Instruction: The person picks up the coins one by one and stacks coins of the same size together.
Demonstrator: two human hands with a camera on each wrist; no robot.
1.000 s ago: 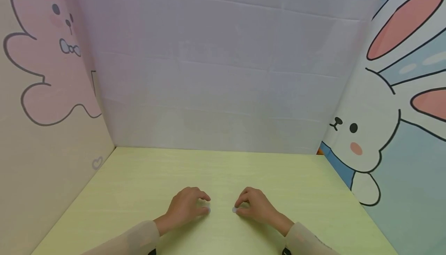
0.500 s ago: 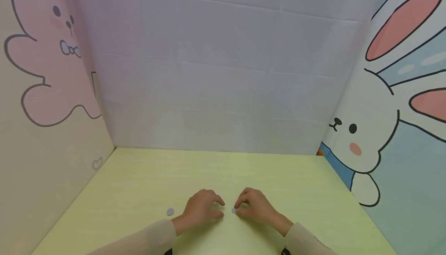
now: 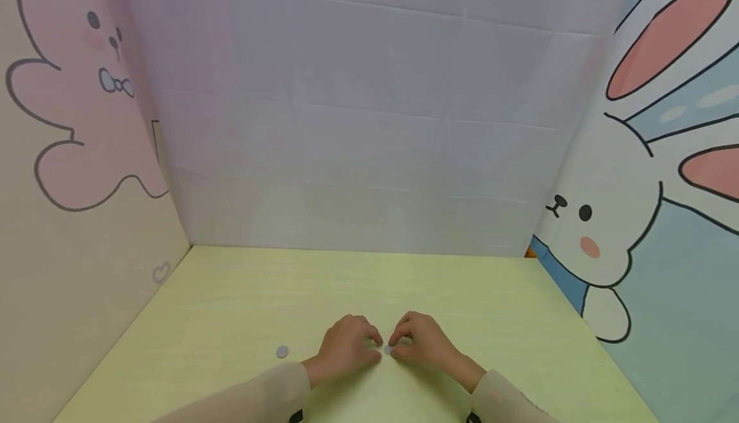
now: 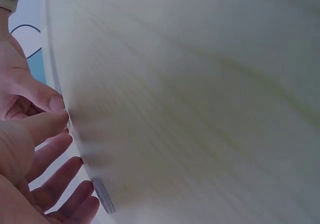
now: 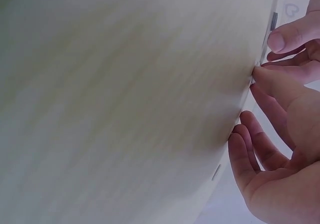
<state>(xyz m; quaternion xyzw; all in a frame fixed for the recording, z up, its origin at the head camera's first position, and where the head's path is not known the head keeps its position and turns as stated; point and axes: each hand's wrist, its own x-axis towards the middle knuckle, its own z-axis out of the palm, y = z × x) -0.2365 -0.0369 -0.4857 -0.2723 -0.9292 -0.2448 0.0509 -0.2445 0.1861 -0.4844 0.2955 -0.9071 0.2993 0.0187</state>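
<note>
A small grey disc point(image 3: 388, 350), coin-like, shows between the two hands in the head view. My right hand point(image 3: 424, 343) has its thumb and index fingertip at the disc's edge, seemingly pinching it, with the other fingers curled. My left hand point(image 3: 348, 348) reaches in from the left, its thumb and index fingertip apart and just beside the same disc. A second grey disc point(image 3: 282, 352) lies flat on the table behind the left wrist. The left wrist view shows a grey disc point(image 4: 103, 196) edge-on by the left fingers. A thin disc edge point(image 5: 216, 172) appears below the right hand in the right wrist view.
The pale yellow-green table point(image 3: 260, 288) runs back to a plain whitish sheet point(image 3: 369, 128). A left panel point(image 3: 92, 243) with a pink bear and a right panel point(image 3: 681, 294) with a white rabbit flank it.
My left hand has slid right, away from a disc at its thumb, until its fingertips are beside the right hand's. The leftmost disc has come into sight. The right hand has barely moved.
</note>
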